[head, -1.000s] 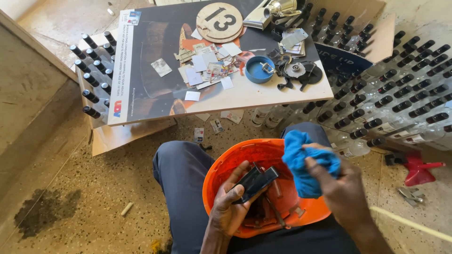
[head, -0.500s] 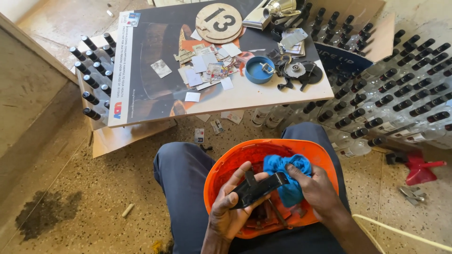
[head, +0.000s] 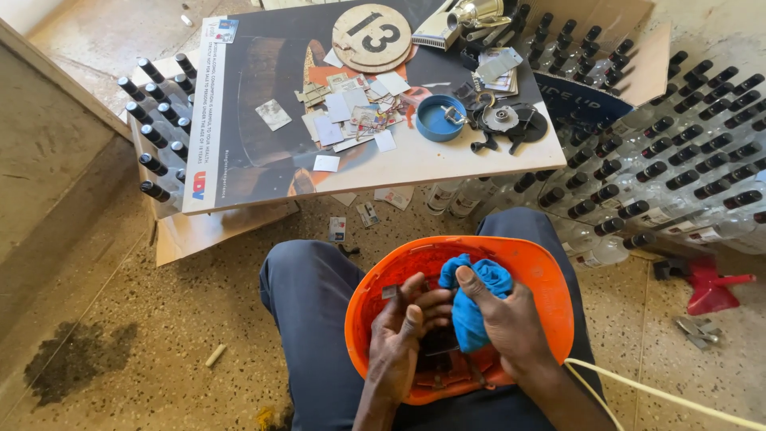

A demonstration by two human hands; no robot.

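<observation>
An upturned orange hard hat (head: 550, 279) was rested on the lap of a seated person, and both hands were brought close together inside its bowl. A small dark, flat part (head: 437, 345) was clamped in the left hand (head: 405, 331), the fingers curled around it, though most of it was hidden and its kind could not be made out. A blue cloth (head: 472, 307) was bunched in the right hand (head: 511, 323) and pressed against that part, so the step in hand was judged to be wiping or rubbing the piece clean over the hat. The next stroke would seemingly call for a firm hold on the part while the cloth was drawn along its faces, and for turning it so hidden sides could be reached. In front of the knees, a printed board (head: 263, 152) was laid across rows of dark-capped clear bottles (head: 686, 168); paper scraps, a round numbered disc (head: 372, 36), a blue lid (head: 439, 120) and black fittings were scattered on it.
</observation>
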